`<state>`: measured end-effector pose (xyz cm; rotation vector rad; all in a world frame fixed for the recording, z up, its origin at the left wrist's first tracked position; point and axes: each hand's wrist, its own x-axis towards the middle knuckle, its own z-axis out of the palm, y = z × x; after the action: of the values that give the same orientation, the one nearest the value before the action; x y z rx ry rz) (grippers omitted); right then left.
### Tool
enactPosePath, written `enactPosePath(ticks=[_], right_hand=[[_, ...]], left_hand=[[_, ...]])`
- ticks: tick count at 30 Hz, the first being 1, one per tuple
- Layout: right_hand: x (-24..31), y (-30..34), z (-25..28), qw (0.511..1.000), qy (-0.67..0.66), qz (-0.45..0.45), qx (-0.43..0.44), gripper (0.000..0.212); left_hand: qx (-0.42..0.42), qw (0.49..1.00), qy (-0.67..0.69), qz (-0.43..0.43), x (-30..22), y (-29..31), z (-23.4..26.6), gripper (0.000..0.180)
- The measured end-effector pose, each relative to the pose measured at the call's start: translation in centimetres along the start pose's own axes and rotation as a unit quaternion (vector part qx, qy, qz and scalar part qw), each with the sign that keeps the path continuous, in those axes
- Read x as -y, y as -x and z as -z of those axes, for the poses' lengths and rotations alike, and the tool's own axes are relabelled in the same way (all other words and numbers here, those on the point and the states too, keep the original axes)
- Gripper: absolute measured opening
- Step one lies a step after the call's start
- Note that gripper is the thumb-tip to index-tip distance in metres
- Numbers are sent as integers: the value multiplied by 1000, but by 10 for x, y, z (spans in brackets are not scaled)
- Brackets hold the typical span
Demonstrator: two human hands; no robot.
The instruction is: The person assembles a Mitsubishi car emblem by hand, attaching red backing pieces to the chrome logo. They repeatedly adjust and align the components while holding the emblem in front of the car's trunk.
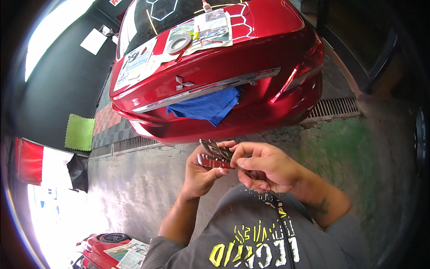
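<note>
In front of my chest, my left hand (pixel 202 174) holds a small shiny piece (pixel 214 160) with two flat, mirror-like strips, one dark and one reflecting red. I cannot tell its exact kind. My right hand (pixel 268 165) is closed, its thumb and fingers pinched at the right end of the same piece. The fingers hide that end. Beyond both hands is the rear of a red car (pixel 179 105), with a three-pointed chrome emblem (pixel 183 83) and a chrome trim bar (pixel 251 77). A blue cloth (pixel 210 106) hangs below the bar.
On the trunk lid lie newspaper sheets (pixel 215 29), a roll of grey tape (pixel 178 44) and a small white bottle (pixel 206 6). A green cloth (pixel 79 132) hangs at the left. Floor grates (pixel 333 107) run beside the car. Another red car (pixel 96 253) appears at lower left.
</note>
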<state>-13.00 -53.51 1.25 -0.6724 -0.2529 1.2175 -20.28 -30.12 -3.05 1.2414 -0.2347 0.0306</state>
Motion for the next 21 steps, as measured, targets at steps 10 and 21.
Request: enactPosePath(ticks=[10, 21], right_hand=[[-29, 9, -25, 739, 529, 365, -203, 7], [-32, 15, -29, 722, 539, 376, -218, 9]], left_hand=[[26, 992, 124, -11, 17, 9, -10, 64], [51, 994, 71, -60, 11, 6, -17, 62]])
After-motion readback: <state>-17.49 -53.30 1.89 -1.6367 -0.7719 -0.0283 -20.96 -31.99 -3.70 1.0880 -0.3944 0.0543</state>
